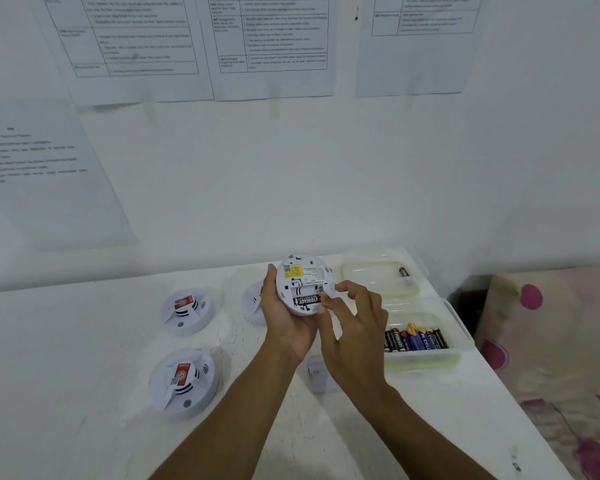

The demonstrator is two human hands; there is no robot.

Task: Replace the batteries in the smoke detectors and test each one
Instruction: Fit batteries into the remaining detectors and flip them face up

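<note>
My left hand point(284, 323) grips a round white smoke detector point(300, 277), held above the table with its back side facing me. Its battery bay is uncovered and a black battery point(307, 301) lies in the lower slot. My right hand point(355, 323) has its fingertips on the right end of that battery. Two more detectors lie face up on the table at the left, one farther point(187, 311) and one nearer point(184, 382). Another detector point(253, 303) lies partly hidden behind my left hand.
A clear tray point(426, 358) with several batteries stands to the right of my hands. Behind it another clear tray point(378, 271) holds one black battery point(404, 272). A small white cover piece point(317, 374) lies under my right forearm. Printed sheets hang on the wall; patterned fabric point(551, 341) is at the right.
</note>
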